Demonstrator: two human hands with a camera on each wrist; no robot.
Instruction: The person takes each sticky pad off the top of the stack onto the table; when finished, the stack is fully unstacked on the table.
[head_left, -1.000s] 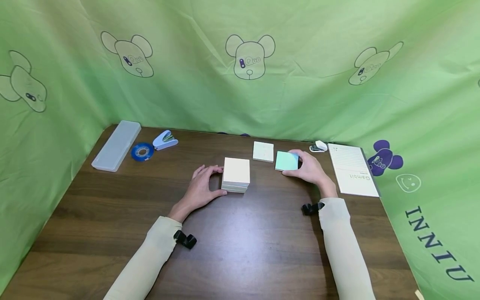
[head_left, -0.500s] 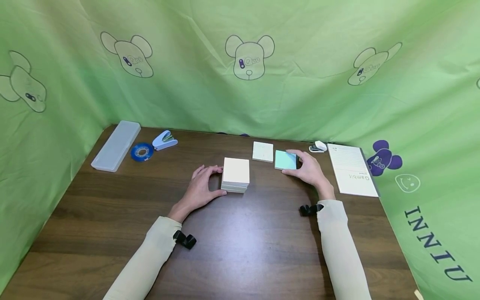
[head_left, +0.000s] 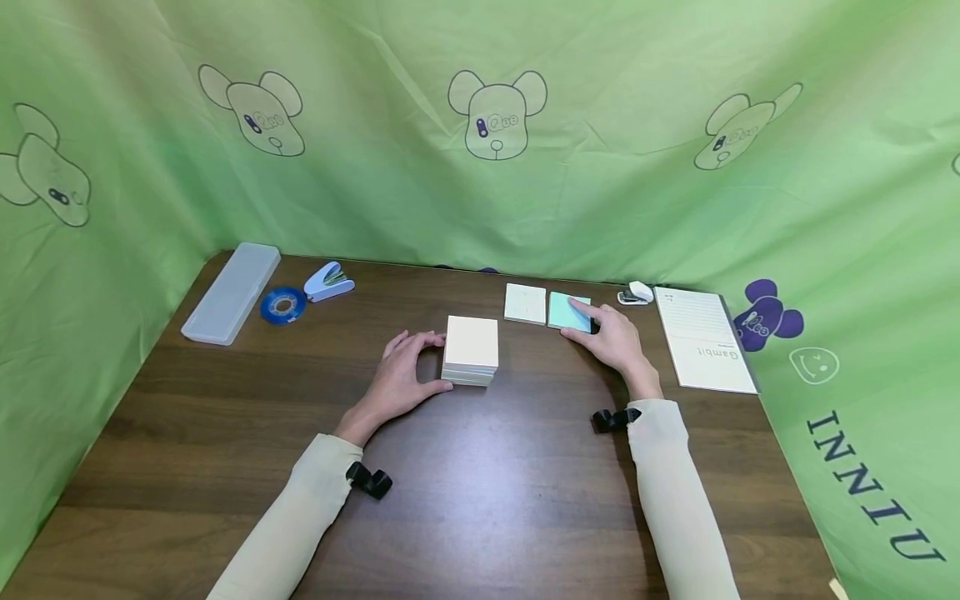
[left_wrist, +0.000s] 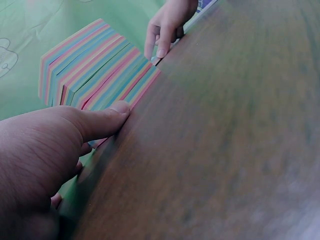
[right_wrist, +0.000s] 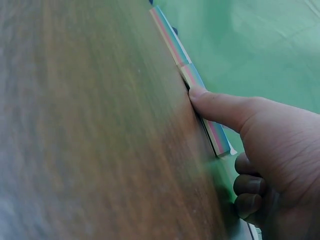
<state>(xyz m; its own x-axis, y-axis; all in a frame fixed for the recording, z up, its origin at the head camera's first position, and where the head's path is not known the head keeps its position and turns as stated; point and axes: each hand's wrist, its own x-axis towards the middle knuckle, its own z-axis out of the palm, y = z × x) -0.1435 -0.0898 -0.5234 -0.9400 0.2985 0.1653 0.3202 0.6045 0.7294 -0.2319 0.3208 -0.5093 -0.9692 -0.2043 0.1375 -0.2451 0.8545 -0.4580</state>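
Observation:
A tall stack of sticky note pads (head_left: 470, 342) stands in the middle of the table, cream on top, with multicoloured edges in the left wrist view. My left hand (head_left: 397, 375) holds its left side, with the thumb (left_wrist: 119, 107) at the near corner. Farther right, a teal sticky note pad (head_left: 562, 312) lies flat close beside a white-topped pad (head_left: 525, 302). My right hand (head_left: 615, 340) holds the teal pad, thumb (right_wrist: 198, 93) on the near edge and index finger reaching over the top. The other right fingers are curled below the thumb in the right wrist view.
Along the back left lie a translucent pencil case (head_left: 232, 292), a blue tape roll (head_left: 282, 305) and a light blue stapler-like object (head_left: 328, 282). A small white stapler (head_left: 636, 292) and a lined notepad (head_left: 705, 342) are at right. Green curtain (head_left: 375, 200) surrounds the table (head_left: 480, 483).
The teal pad has shifted back and slightly left, nearer the white-topped pad, with my right hand following. My right index finger has come over its top. The left hand stays at the stack.

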